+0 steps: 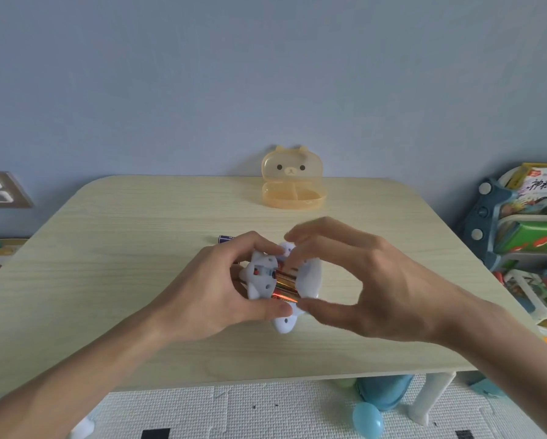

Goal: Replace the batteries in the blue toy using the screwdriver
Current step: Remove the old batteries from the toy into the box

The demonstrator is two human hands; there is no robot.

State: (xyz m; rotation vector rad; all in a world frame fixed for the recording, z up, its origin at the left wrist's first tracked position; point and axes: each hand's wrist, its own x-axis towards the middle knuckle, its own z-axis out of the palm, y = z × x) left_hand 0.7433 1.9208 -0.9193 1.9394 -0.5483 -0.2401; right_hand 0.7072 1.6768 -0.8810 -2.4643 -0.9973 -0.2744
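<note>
Two hands meet over a pale wood-grain table (113, 280) against a flat blue wall (202, 74). Your left hand (215, 289) grips the smooth blue toy (310, 280) mid-table, belly up, shiny gold batteries (286, 283) showing. Your right hand (360, 280) pinches at them. Behind sits a translucent orange bear box (292, 185), lid up.

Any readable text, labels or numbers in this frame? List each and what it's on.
"神秘" on the book cover in the rack at right; the characters after it are cut off or blurred.
White print on the purple battery lying behind the left hand: too small to read.
Gold batteries in the blue toy: no legible label.
Orange bear case: a face, no text.
</note>
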